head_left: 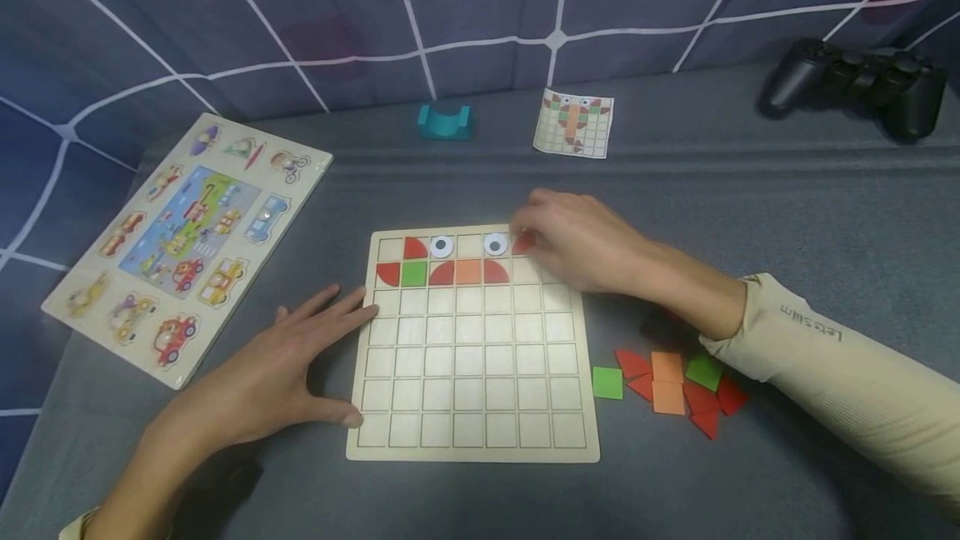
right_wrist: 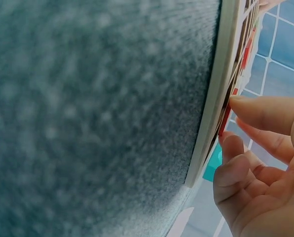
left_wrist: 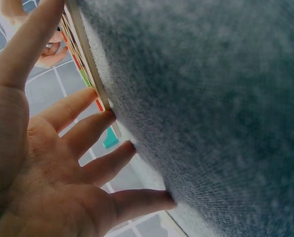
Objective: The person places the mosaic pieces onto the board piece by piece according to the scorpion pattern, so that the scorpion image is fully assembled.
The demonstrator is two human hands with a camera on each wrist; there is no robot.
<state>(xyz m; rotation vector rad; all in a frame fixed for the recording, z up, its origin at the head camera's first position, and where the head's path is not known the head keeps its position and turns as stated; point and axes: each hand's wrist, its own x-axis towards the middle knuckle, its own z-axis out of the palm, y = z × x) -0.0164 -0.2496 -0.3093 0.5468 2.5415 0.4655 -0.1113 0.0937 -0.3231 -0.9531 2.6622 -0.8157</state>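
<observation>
A wooden grid board [head_left: 469, 365] lies on the grey cloth. My right hand [head_left: 588, 244] is over its top right part, pinching a red quarter-circle tile [right_wrist: 228, 116] between thumb and fingers, right at the board's surface. Left of it in the top row are two eye tiles [head_left: 496, 244] and another red quarter-circle [head_left: 415, 248]. The second row holds a green square [head_left: 414, 274], an orange square [head_left: 468, 272] and several red quarter-circles [head_left: 442, 273]. My left hand [head_left: 262, 390], fingers spread, touches the board's left edge with thumb and fingertips.
Loose red, green and orange tiles [head_left: 668, 397] lie right of the board. Behind it are a small printed pattern card [head_left: 592, 127] and a teal holder [head_left: 445, 123]. A picture puzzle [head_left: 262, 182] lies at left, a black game controller [head_left: 855, 86] at back right.
</observation>
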